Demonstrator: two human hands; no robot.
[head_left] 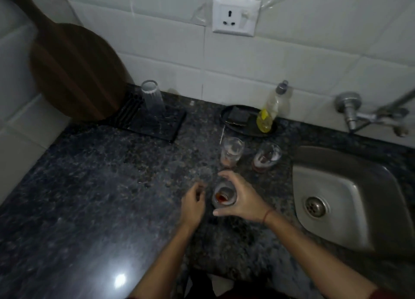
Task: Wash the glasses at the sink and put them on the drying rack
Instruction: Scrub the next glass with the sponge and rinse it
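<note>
My right hand (242, 200) is wrapped around a glass (224, 197) with a brown residue in its bottom, standing on the dark granite counter (89, 186). My left hand (193, 203) hovers just left of that glass with curled fingers, holding nothing. Two more dirty glasses stand behind: one (232, 150) in the middle and one (267, 156) nearer the steel sink (350, 204). A clear glass (152, 97) stands upside down on the black drying rack (155, 121) at the back left.
A dish-soap bottle (270, 110) with yellow liquid and a dark sponge (239, 114) sit on a black tray (244, 129) by the tiled wall. The tap (359, 114) juts from the wall above the sink. A wooden board (71, 72) leans at the back left.
</note>
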